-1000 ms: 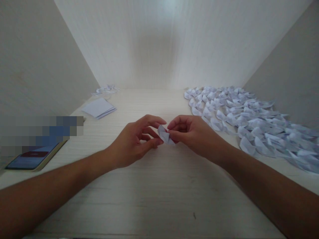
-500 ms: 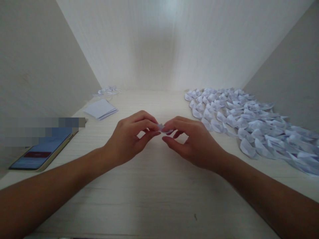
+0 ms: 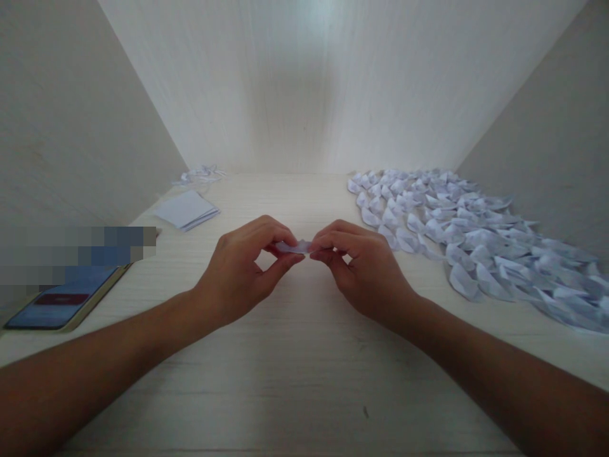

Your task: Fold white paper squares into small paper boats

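Note:
A small folded white paper (image 3: 295,247) is held between my two hands above the middle of the table. My left hand (image 3: 250,263) pinches its left part between thumb and fingers. At the paper's right end, my right hand (image 3: 359,263) is closed on it with thumb and fingertips. The fingertips of both hands nearly meet and hide part of the paper, so its full shape cannot be made out.
Many small folded white papers (image 3: 469,238) lie in rows on the right of the pale table (image 3: 304,381). Flat paper sheets (image 3: 185,209) are stacked at the left, with thin paper scraps (image 3: 202,174) behind. A phone (image 3: 61,301) lies near the left wall.
My right thumb has closed up against the paper, where it stood apart before. More of the paper now shows by my left fingers. The whole view has shifted slightly.

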The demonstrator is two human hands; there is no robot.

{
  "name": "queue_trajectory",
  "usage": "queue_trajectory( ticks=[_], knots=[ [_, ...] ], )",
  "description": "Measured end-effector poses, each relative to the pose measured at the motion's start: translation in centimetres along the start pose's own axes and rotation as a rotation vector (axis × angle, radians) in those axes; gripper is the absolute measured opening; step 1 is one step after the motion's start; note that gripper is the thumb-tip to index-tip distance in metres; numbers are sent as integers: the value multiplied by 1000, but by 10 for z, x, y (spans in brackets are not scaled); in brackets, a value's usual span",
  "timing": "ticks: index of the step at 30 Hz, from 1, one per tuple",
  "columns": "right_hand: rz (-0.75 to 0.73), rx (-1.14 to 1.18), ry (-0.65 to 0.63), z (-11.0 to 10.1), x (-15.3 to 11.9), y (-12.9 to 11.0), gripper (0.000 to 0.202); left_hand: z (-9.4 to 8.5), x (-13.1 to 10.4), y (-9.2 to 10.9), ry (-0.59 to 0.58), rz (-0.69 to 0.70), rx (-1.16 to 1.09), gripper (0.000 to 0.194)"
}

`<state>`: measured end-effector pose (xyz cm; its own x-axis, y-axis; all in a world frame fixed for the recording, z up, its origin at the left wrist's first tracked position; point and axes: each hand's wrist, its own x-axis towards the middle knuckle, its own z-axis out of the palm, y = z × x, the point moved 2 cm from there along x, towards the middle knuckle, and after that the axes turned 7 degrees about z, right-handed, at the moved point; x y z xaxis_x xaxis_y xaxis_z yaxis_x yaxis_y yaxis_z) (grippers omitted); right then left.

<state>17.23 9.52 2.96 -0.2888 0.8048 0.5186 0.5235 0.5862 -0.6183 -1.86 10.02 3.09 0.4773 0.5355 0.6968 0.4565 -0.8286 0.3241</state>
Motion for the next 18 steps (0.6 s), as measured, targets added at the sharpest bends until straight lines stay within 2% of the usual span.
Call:
queue_trajectory(
  ticks=[7,15,18],
  knots=[
    [-24,-21,33,-1,0,1,22,3,-2,4,2,-234,-110,16],
    [-79,-48,57,-1,-1,1,19,3,-2,3,27,-182,-169,12],
    [-94,-69,71,-1,-2,-1,19,3,-4,4,25,-225,-135,19]
  ],
)
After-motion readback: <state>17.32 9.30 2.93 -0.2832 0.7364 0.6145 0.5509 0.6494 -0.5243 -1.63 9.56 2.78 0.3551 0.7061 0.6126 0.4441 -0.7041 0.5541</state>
